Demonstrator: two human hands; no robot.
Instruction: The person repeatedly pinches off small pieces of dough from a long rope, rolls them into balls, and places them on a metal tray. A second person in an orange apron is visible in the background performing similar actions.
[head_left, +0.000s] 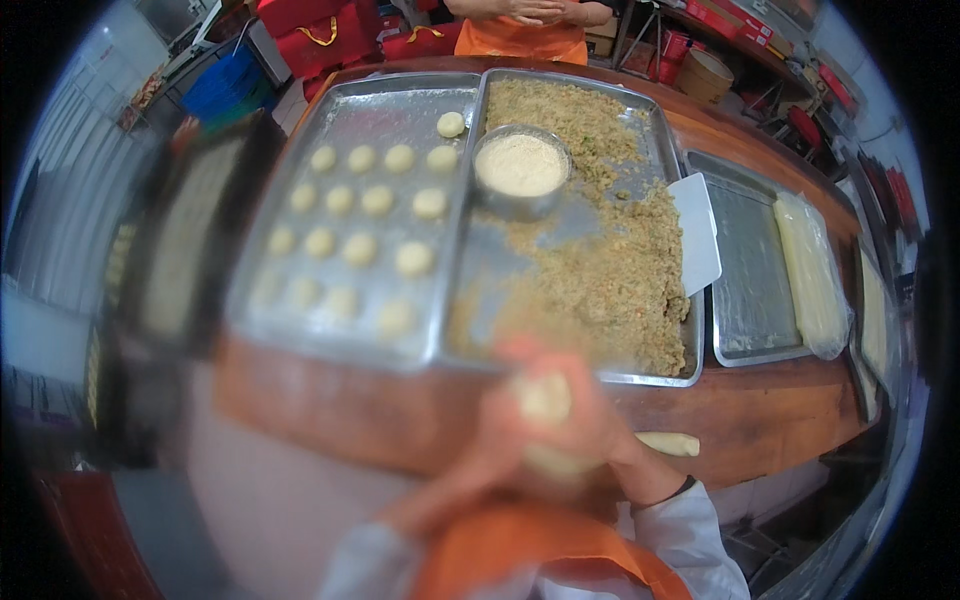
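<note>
My left hand (499, 427) and my right hand (581, 405) meet over the table's near edge, blurred, both closed around a pale lump of dough (546, 397). More pale dough shows beneath them. Just beyond lies a metal tray of crumbly brown filling (600, 262). A metal bowl of pale crumbs or powder (523, 166) stands in that tray, and a white plastic scraper (697, 232) leans at its right side. On the left metal tray (367, 112), round dough pieces (377, 200) sit in rows. A short dough roll (675, 444) lies right of my hands.
Another metal tray (750, 262) at the right holds a long plastic-wrapped dough piece (814, 274). The wooden tabletop (780, 420) has a curved near edge. Across the table is a person in an orange apron (517, 39). Blue baskets (229, 84) and red boxes (322, 34) are behind.
</note>
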